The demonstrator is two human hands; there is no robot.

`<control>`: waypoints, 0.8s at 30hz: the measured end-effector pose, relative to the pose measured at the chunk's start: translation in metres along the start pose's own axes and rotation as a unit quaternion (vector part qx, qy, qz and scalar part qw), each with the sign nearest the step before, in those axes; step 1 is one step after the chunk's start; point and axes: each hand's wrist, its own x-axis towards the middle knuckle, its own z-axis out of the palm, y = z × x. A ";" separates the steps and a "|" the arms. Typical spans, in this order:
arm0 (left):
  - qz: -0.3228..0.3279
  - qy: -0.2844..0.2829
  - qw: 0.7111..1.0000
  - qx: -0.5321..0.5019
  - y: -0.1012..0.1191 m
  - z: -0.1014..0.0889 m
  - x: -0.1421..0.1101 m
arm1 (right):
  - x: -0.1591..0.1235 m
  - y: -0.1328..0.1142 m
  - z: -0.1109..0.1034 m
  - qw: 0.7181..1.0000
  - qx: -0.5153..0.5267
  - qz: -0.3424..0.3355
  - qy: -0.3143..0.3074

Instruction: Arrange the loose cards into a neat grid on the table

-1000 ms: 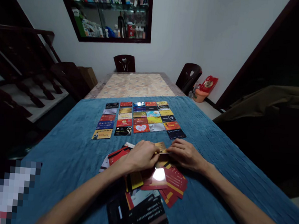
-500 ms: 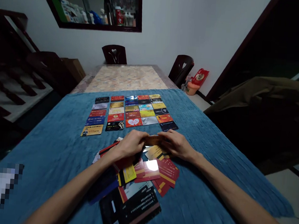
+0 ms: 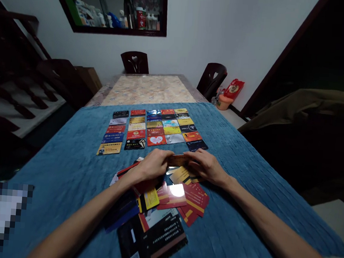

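My left hand (image 3: pixel 156 164) and my right hand (image 3: pixel 207 166) grip a brownish card (image 3: pixel 178 159) by its two short ends, tilted on edge so little of its face shows. Below them spreads a loose pile of plastic cards: red cards (image 3: pixel 194 198), a yellow card (image 3: pixel 149 199), a gold card (image 3: pixel 180 175) and black cards (image 3: pixel 166 240). Part of the pile is hidden under my left hand and forearm. Just beyond my hands, cards lie face up in columns, among them a red card with a white heart (image 3: pixel 156 140) and a dark card (image 3: pixel 197 145).
A blue cloth (image 3: pixel 231 213) covers the near part of the table, with patterned tabletop (image 3: pixel 151 88) beyond it. Dark chairs (image 3: pixel 135 63) stand at the far end. A red bag (image 3: pixel 234 88) sits in an orange tub (image 3: pixel 224 102) on the floor. Brown fabric (image 3: pixel 305 105) hangs at right.
The whole view has shifted slightly, so things sit a little further right. Both hands keep their hold on the card, and the laid-out cards and the pile look the same.
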 end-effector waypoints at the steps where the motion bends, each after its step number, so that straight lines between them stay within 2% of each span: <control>1: 0.007 0.001 1.000 -0.004 -0.001 0.002 0.000 | 0.000 0.000 0.001 1.000 -0.003 -0.003 0.004; 8: -0.001 0.021 1.000 0.007 -0.006 0.013 0.002 | 0.001 -0.001 0.003 0.999 -0.025 -0.035 0.022; 15: -0.006 0.064 0.998 -0.002 0.000 0.008 0.001 | 0.003 -0.009 0.005 0.985 -0.118 -0.074 0.098; 24: -0.012 0.071 0.997 -0.021 -0.005 0.009 0.001 | 0.006 -0.012 0.003 0.972 -0.181 -0.096 0.117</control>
